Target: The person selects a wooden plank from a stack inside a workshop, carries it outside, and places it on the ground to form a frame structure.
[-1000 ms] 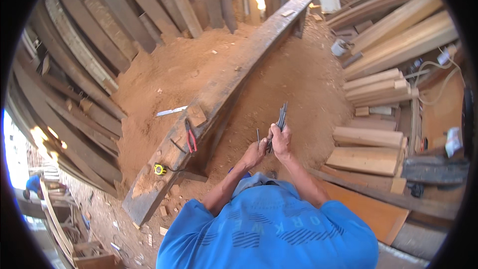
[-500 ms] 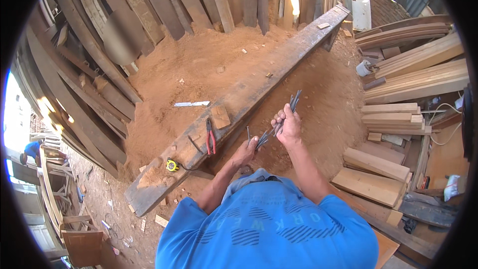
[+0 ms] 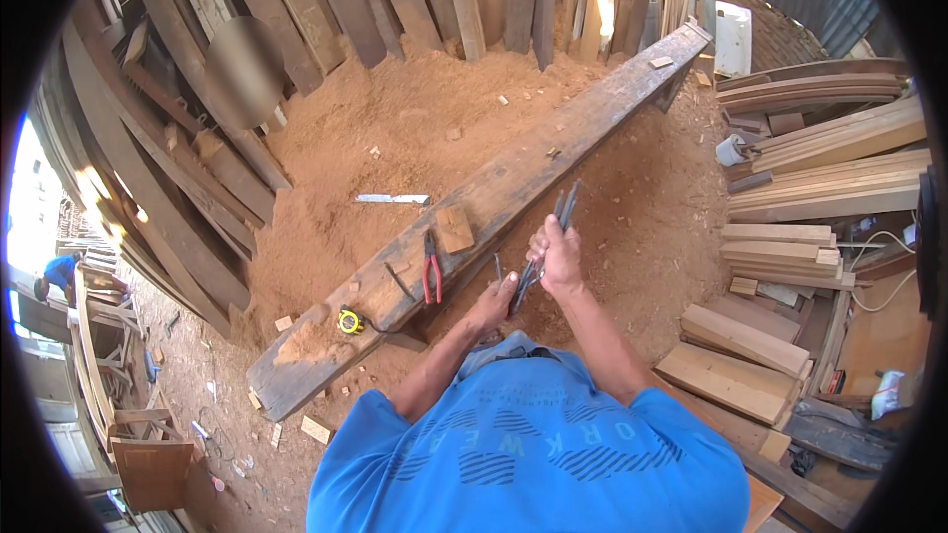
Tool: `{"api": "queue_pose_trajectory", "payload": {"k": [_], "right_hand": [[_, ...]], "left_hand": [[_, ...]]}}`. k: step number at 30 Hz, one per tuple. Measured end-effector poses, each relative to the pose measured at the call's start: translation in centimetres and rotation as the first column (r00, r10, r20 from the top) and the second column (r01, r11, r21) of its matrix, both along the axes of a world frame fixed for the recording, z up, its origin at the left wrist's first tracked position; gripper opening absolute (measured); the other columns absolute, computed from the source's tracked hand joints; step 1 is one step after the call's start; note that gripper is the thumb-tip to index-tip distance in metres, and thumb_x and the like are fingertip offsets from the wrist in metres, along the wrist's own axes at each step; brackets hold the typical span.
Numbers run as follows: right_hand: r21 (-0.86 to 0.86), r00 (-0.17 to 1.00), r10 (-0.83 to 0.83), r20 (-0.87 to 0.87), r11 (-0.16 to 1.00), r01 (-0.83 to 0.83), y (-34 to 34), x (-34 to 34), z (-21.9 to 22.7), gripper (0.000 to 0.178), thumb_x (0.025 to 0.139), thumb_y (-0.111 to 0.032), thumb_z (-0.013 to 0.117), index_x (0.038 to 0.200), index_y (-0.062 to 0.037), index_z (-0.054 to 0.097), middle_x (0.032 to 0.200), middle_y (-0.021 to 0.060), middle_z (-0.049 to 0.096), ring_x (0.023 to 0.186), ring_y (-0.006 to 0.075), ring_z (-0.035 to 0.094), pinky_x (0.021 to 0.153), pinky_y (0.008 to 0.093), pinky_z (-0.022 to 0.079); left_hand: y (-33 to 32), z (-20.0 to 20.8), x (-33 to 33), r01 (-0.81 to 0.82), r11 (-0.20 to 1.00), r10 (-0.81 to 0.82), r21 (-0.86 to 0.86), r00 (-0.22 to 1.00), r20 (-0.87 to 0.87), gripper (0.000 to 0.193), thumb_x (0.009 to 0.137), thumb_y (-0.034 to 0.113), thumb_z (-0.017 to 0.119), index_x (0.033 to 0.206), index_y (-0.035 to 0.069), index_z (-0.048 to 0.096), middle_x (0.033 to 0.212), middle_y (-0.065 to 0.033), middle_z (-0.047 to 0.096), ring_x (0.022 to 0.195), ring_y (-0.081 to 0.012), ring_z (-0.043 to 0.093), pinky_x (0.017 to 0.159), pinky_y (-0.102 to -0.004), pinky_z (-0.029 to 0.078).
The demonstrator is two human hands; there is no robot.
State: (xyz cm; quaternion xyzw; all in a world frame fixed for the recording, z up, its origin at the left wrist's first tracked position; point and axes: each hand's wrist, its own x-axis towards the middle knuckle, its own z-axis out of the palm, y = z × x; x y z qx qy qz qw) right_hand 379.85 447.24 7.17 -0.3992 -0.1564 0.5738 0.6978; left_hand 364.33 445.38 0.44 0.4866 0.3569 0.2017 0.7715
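Note:
My right hand point(image 3: 559, 255) is closed round a bundle of thin dark grey metal rods point(image 3: 567, 205), whose upper ends stick out above the fist. Lower and closer to my body, my left hand point(image 3: 492, 304) is closed too, gripping several of the rods; one stands up past its thumb. The lower ends of the bundle meet between the hands. Beyond them runs a long wooden bench point(image 3: 533, 163). On it lie red-handled pliers point(image 3: 432, 271), a dark metal rod point(image 3: 399, 282), a small wood block point(image 3: 454, 228) and a yellow tape measure point(image 3: 350, 321).
Sawdust point(image 3: 425, 128) is heaped behind the bench, with a whitish metal strip point(image 3: 392, 198) on it. Tall planks point(image 3: 326, 0) lean at the back and left. Stacked timber point(image 3: 731, 375) borders my right side. Another person point(image 3: 61, 274) in blue bends over at far left.
My right hand has come down and slightly left, nearer my left hand. The rods, which were in two separate groups, now come together between the hands. My view has shifted slightly.

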Motion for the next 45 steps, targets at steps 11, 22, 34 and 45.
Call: {"api": "queue_pose_trajectory", "payload": {"k": [11,22,34,45], "right_hand": [[-0.002,0.959,0.27,-0.081,0.963,-0.271,-2.1,-4.6,-1.3,0.026,0.098,-0.027,0.053,0.079,-0.0156,0.039,0.06,-0.0041,0.037,0.051,0.007,0.039,0.045,0.0239,0.037],[-0.167,0.423,0.81,0.406,0.521,-0.837,-7.1,-10.6,-3.4,0.004,0.088,-0.012,0.052,0.09,-0.0083,0.054,0.065,-0.0023,0.048,0.051,0.0066,0.046,0.044,0.0227,0.042],[-0.278,-0.162,0.659,0.735,0.075,-0.958,-23.8,-34.4,-5.1,0.03,0.092,-0.03,0.06,0.078,-0.004,0.063,0.064,-0.0025,0.051,0.061,0.0074,0.043,0.054,0.0286,0.038],[-0.221,-0.427,0.508,0.748,-0.417,-0.882,-35.0,-60.4,-4.2,0.028,0.094,-0.028,0.058,0.081,-0.0037,0.061,0.063,-0.0026,0.049,0.059,0.0088,0.045,0.053,0.0311,0.038]], "left_hand": [[-5.3,1.6,-5.1,-0.095,0.995,0.095,0.019,0.995,-0.006,0.045,0.101,0.047,0.036,0.094,0.008,0.056,0.066,0.0023,0.046,0.058,-0.0092,0.043,0.05,-0.0251,0.037],[-22.0,2.2,-10.4,-0.764,0.633,0.765,-0.126,0.642,-0.053,0.037,0.102,0.043,0.035,0.084,0.013,0.046,0.066,0.0034,0.042,0.055,-0.0081,0.039,0.049,-0.0244,0.034],[-34.1,-4.2,-24.9,-0.993,-0.066,0.994,-0.101,-0.074,0.079,0.037,0.1,0.048,0.04,0.088,0.014,0.049,0.063,0.0037,0.043,0.049,-0.0071,0.038,0.044,-0.0229,0.031],[-51.1,-0.6,-52.0,-0.853,-0.509,0.852,0.112,-0.518,-0.071,0.04,0.099,0.048,0.043,0.088,0.01,0.053,0.062,0.0045,0.044,0.051,-0.0062,0.043,0.048,-0.0242,0.04]]}}
